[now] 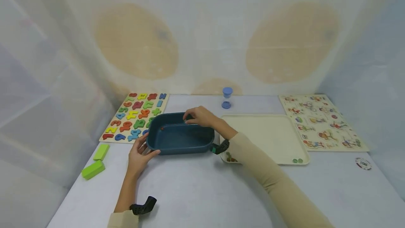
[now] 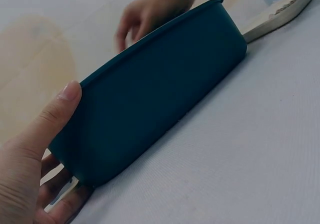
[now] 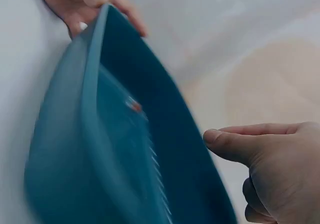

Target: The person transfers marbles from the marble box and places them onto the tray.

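A dark teal plastic bin [image 1: 181, 149] stands on the white table, a small reddish piece [image 1: 162, 128] lying on its floor. My left hand [image 1: 138, 157] grips the bin's left end, thumb at the rim of the near wall and fingers around the end and low corner. Over the bin's far right part is my right hand [image 1: 200, 116], palm down, with thumb and index fingertips together by the far rim. In the right wrist view its other fingers curl under; whether something tiny sits in the pinch I cannot tell.
A cream tray [image 1: 262, 126] with small green prints lies to the right. Behind left is a colourful letter-and-number board [image 1: 136, 115]; far right, a picture puzzle board [image 1: 322, 122]. Also here are a blue-capped sand timer [image 1: 226, 97], green blocks [image 1: 93, 169] and a round chip [image 1: 363, 163].
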### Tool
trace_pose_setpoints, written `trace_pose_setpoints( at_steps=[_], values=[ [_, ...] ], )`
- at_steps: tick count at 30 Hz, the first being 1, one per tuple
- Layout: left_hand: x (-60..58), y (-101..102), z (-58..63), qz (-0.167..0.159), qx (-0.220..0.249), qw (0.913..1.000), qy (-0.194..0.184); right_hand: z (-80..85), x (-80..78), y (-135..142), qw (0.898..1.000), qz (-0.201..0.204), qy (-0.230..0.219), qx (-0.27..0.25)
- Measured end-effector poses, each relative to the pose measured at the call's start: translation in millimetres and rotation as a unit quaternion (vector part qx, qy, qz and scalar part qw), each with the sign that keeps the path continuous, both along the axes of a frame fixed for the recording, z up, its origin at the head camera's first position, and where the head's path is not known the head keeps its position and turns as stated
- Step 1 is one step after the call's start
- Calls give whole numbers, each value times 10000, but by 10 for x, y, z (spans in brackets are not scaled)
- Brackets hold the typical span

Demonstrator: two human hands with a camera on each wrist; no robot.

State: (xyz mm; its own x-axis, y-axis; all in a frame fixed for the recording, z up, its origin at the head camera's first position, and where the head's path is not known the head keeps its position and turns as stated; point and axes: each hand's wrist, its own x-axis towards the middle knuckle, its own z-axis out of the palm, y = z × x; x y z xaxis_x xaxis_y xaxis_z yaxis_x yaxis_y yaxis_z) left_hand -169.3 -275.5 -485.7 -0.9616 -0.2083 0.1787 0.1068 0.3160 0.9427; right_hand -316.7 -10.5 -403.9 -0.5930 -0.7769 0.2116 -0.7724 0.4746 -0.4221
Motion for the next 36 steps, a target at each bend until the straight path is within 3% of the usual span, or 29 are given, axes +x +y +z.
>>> trace_pose_setpoints(
  at_steps=[5, 10, 14, 17, 22, 27, 32, 36],
  values=[
    [24, -73, 25, 102, 5, 9998, -150, -43, 87, 868, 9956, -705, 34, -611],
    [26, -135, 30, 59, -6, 9996, -266, -257, 225, 1639, 9854, -1645, -336, -285],
    [14, -158, 45, -5, -11, 9997, -240, -441, 313, 1986, 9783, -1999, -536, 69],
    [16, -152, 74, 5, -3, 9997, -235, -482, 336, 2027, 9785, -2000, -502, 103],
    [18, -132, 86, 16, 8, 9996, -277, -311, 274, 1679, 9851, -1689, -151, -297],
    [21, -114, 81, -2, 18, 9995, -315, -21, 138, 923, 9950, -846, 110, -517],
    [36, -80, 67, -31, 51, 9995, -317, 74, 54, 59, 9992, -32, 323, 249],
    [35, -24, 49, -179, 84, 9994, -268, 9, 48, -462, 9966, 221, 137, 781]
  ],
)
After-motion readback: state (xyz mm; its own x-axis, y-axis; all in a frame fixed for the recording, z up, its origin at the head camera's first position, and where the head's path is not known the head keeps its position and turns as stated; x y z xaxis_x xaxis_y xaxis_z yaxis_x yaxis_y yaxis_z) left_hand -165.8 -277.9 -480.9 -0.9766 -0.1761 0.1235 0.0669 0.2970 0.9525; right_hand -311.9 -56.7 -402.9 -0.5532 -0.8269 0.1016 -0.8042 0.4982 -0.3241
